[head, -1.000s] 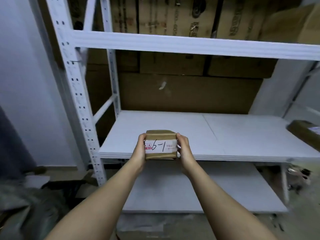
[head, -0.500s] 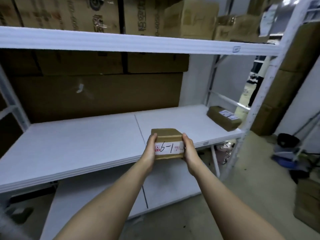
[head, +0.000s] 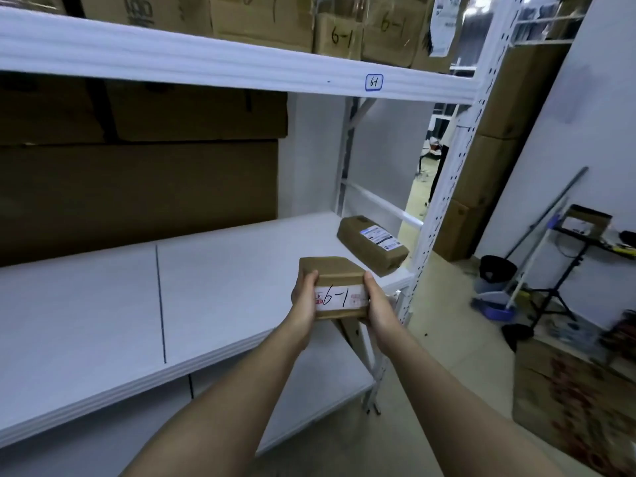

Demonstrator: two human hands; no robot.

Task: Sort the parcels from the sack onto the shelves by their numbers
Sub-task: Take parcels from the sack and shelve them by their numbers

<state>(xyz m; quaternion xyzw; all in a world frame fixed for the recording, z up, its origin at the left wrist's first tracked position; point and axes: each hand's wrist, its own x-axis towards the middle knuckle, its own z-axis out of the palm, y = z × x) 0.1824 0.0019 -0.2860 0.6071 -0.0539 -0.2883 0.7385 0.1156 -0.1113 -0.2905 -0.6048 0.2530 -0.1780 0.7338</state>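
While left hand (head: 304,306) and right hand (head: 378,306) squeeze 6-1 box (head: 339,290) tight, wrong shelf (head: 103,304) risk: matching 6-1 tag (head: 374,82) sits higher

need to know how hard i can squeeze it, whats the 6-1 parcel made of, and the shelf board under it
6-1 parcel: looks like a cardboard box wrapped in glossy brown tape, judging by its sheen and creases, with a white paper label. Both hands grip its ends. Shelf board: matte white panel with a seam, possibly painted wood or laminate; the frame cannot settle which.
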